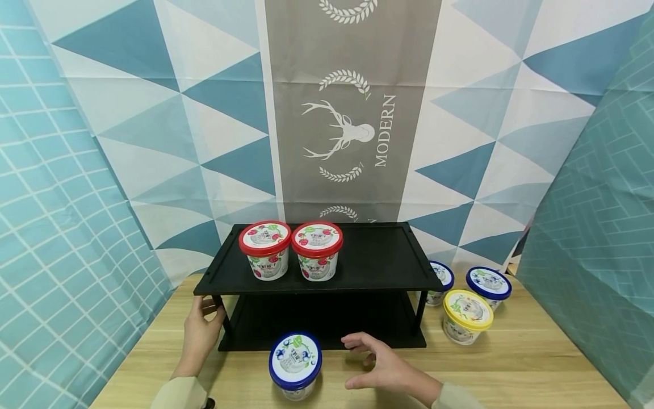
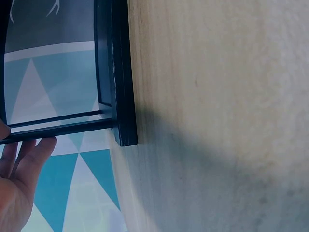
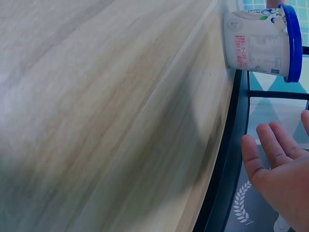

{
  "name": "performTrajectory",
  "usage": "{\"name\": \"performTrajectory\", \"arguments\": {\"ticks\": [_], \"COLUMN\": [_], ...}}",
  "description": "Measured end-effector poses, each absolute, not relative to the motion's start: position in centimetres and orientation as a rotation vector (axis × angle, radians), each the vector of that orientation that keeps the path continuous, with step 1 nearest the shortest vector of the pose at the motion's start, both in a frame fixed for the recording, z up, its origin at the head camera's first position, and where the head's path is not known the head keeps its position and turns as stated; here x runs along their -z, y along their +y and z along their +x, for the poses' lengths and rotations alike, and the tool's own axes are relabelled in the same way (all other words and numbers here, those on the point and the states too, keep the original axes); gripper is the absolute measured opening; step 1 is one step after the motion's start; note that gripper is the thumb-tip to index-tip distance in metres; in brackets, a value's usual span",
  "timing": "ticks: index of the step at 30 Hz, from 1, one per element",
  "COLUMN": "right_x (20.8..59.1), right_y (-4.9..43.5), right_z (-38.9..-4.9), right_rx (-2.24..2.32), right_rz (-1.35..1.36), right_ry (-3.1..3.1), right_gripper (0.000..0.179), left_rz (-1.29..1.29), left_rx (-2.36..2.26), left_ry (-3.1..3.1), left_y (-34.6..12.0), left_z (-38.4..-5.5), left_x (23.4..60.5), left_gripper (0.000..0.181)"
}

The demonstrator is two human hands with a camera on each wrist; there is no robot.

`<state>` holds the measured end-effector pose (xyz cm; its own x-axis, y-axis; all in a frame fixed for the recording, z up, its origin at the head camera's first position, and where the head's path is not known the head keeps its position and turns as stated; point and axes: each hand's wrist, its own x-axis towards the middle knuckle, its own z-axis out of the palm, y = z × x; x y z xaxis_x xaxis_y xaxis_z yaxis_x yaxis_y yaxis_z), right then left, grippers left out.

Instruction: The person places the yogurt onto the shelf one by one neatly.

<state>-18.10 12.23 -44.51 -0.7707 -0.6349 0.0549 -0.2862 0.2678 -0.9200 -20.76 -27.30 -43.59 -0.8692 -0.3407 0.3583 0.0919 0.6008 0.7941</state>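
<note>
A two-tier black shelf (image 1: 378,258) stands on the wooden table. My left hand (image 1: 202,329) holds its front left post (image 2: 63,129), thumb on one side and fingers on the other. In front of the lower tier sits a blue-lidded tub (image 1: 295,363) with blueberries printed on it, upright on the table. My right hand (image 1: 380,366) is to the right of that tub and apart from it, fingers spread and nothing in them. The right wrist view also shows the tub (image 3: 260,46) beyond my fingers. Two red-lidded tubs (image 1: 268,267) (image 1: 318,268) stand side by side on the top tier.
Right of the shelf stand a yellow-lidded tub (image 1: 467,312) and two more blue-lidded tubs (image 1: 489,284) (image 1: 441,276), close together. A patterned cloth (image 1: 352,130) hangs behind the shelf, with blue-green cloths (image 1: 56,216) at the sides. The lower tier (image 1: 317,315) lies in shadow.
</note>
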Motion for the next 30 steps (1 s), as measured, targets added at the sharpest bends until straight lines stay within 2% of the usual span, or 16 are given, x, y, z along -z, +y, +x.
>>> {"name": "performTrajectory", "arguments": {"ticks": [30], "right_x": [45.3], "right_y": [11.0], "right_z": [-18.0], "right_rx": [1.497], "right_rz": [-0.820], "right_ry": [2.136], "right_gripper": [0.065], "left_rz": [0.189], "left_rx": [1.187], "left_ry": [-2.350], "left_y": [-27.3], "left_z": [-20.9], "left_x": [43.8], "left_gripper": [0.043]}}
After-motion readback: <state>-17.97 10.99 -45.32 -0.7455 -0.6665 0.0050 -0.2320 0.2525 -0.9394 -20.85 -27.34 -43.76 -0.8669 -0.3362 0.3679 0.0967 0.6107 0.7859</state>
